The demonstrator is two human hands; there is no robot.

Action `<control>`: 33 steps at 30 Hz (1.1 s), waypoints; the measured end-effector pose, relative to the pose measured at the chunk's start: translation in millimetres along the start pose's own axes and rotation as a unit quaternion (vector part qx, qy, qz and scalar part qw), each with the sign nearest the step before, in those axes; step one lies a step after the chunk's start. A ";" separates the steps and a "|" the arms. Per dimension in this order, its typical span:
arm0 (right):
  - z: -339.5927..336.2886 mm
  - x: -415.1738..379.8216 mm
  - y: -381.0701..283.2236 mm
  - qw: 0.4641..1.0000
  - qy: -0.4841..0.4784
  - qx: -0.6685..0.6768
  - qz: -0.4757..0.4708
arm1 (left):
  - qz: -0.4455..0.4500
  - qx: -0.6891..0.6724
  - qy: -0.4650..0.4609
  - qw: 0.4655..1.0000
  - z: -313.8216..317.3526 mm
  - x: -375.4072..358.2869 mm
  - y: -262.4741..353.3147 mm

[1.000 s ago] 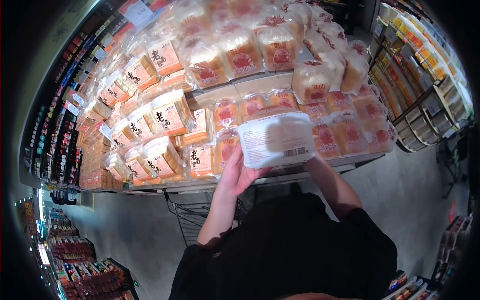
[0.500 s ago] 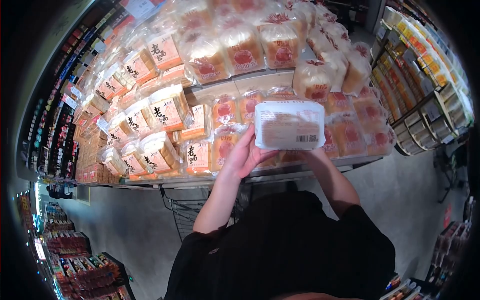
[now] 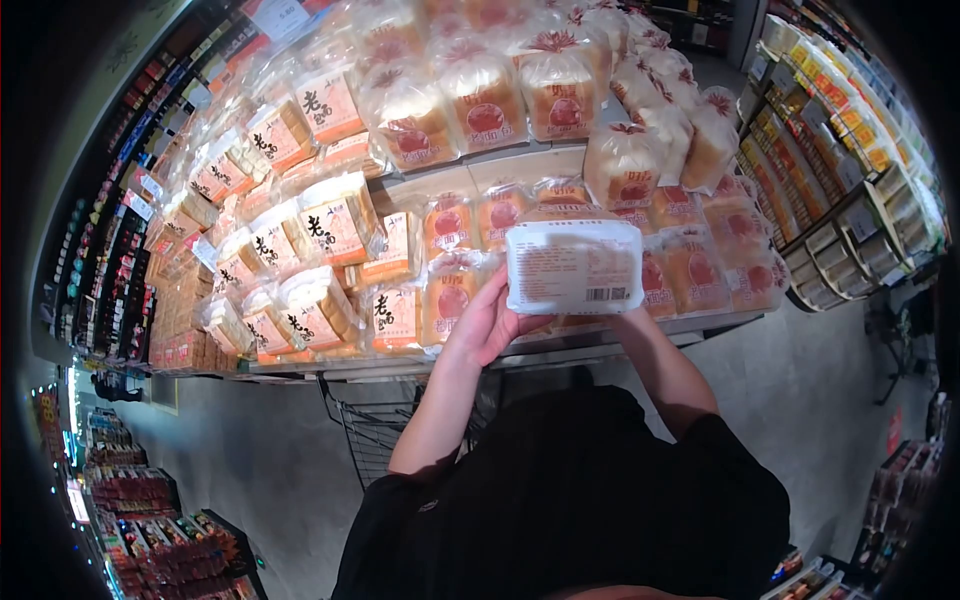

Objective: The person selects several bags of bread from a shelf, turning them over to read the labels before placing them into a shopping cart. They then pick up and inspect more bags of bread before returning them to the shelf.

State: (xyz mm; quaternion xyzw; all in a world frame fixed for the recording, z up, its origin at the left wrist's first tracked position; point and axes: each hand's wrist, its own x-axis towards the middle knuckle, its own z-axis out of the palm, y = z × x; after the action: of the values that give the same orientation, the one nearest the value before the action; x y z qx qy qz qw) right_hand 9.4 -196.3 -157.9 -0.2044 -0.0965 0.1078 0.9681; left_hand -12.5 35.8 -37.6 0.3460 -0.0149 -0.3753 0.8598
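Shop: grey floor (image 3: 260, 450) is stretching around a display stand (image 3: 430, 183); wrapped loaves (image 3: 487, 105) are crowding toward its far edge. White-backed package (image 3: 560, 270) is hovering above the near edge, barcode (image 3: 604, 294) facing the wearer. Left hand (image 3: 488, 328) is gripping its lower left corner, fingers curling behind; right hand (image 3: 632, 320) is reaching behind, fingers hidden, grip unclear.

Shadow dims the package (image 3: 575, 268); frame edges warp.
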 end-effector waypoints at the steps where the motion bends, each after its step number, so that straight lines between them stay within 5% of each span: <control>1: 1.3 -0.7 0.7 1.000 0.002 0.000 0.004 | -0.003 0.003 0.000 1.000 -1.0 -0.6 -1.2; 21: 20.6 -15.2 0.4 0.997 0.019 -0.009 0.070 | -0.009 -0.008 -0.003 1.000 -4.5 -14.2 -9.1; 24: 27.0 -18.6 -1.7 0.995 0.018 -0.026 0.095 | 0.047 0.004 0.025 0.999 -8.7 -21.9 -19.3; 28: 29.9 -20.9 1.8 0.987 0.016 -0.053 0.148 | 0.149 0.219 0.006 0.964 -22.2 -28.8 -32.5; 33: 34.5 -23.8 23.9 0.966 0.012 -0.102 0.239 | 0.132 0.290 0.040 0.947 -50.2 -53.6 -47.9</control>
State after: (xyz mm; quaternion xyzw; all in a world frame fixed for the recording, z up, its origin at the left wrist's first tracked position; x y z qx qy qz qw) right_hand -25.4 -168.0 -140.2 -0.3201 -0.0435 0.3233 0.8894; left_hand -67.1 77.3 -92.3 0.5903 -0.1339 -0.2235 0.7639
